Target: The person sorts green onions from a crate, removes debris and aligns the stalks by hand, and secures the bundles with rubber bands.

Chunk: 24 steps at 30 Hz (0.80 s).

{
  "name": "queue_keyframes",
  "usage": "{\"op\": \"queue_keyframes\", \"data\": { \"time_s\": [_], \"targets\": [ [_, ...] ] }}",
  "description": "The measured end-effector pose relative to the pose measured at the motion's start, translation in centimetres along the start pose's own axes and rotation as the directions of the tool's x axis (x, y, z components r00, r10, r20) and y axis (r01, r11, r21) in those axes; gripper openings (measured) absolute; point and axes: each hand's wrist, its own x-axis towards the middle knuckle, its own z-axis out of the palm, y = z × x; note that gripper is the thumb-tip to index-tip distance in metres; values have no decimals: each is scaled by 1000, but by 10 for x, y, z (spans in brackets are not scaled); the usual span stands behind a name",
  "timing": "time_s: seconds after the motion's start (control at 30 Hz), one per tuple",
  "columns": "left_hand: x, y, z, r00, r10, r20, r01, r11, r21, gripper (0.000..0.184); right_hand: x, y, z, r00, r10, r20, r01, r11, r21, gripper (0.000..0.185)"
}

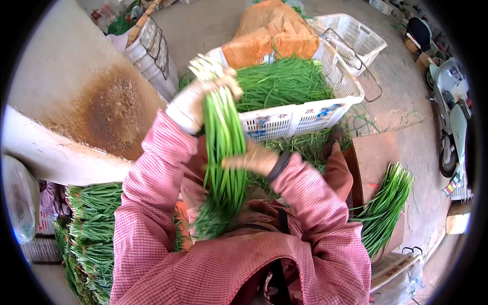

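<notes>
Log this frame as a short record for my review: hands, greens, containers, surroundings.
Left hand: grips the green bunch near its pale ends, which point away from the wearer
Right hand: against the bunch's green stalks, lower down
White crate: holds loose greens; orange sack at its far side
Left side: stacked green bundles
Right side: another bunch on a brown board
Far right: parked scooter

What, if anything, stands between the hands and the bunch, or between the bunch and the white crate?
Nothing visible does. The left hand grips the bunch near its pale ends, the right hand touches its green stalks, and no obstacle shows toward the white crate.
</notes>
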Motion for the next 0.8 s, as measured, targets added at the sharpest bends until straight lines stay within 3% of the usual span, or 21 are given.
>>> {"op": "queue_keyframes", "data": {
  "time_s": [0.03,0.13,0.17,0.2,0.27,0.37,0.4,0.47,0.5,0.53,0.57,0.6,0.63,0.67,0.7,0.73,0.8],
  "targets": [
    [6,18,-10,998,69,10,-68,997,-39,28,-9,10,6,981,-87,172,130,957,-260,65],
    [2,55,-38,947,308,-97,-316,945,-81,31,-56,91,-36,904,379,199,-193,775,-602,38],
    [-7,65,-44,913,376,-156,-385,922,-35,29,-69,91,-51,905,369,210,-173,773,-610,38],
    [-13,76,-49,866,401,-300,-416,909,12,25,-87,95,-63,882,465,84,-289,671,-682,39],
    [-13,95,-79,844,457,-282,-472,881,16,23,-120,103,-88,781,590,-205,-509,412,-756,41],
    [-22,106,-63,787,542,-295,-545,834,80,22,-140,106,-112,514,588,-625,-750,-46,-660,45],
    [-25,108,-55,766,578,-280,-574,812,107,22,-135,96,-107,523,584,-621,-742,-47,-669,45],
    [-39,104,-20,726,635,-265,-618,771,154,16,-124,68,-93,662,316,-680,-750,268,-605,44],
    [-54,98,7,581,809,-88,-630,516,581,13,-117,83,-99,672,247,-698,-737,315,-598,43],
    [-58,93,23,470,867,167,-515,115,849,10,-112,80,-99,674,244,-698,-735,319,-598,43],
    [-48,89,24,544,751,375,-506,-64,860,9,-106,74,-95,733,182,-656,-676,311,-668,44],
    [-50,85,24,605,720,340,-514,27,857,10,-102,69,-90,787,131,-603,-612,291,-735,44],
    [-52,81,26,663,684,303,-512,119,851,11,-97,63,-86,762,165,-626,-647,226,-728,41],
    [-55,87,32,710,700,81,-509,430,746,13,-95,88,-109,766,153,-625,-643,220,-734,41],
    [-64,101,32,691,723,-6,-628,605,489,19,-91,141,-140,723,120,-680,-663,396,-635,40],
    [-74,101,45,683,722,-110,-643,666,378,22,-97,143,-141,729,96,-678,-633,471,-614,40],
    [-43,101,3,729,681,65,-464,422,779,25,-108,145,-140,739,47,-672,-553,612,-566,39]
  ]
}}
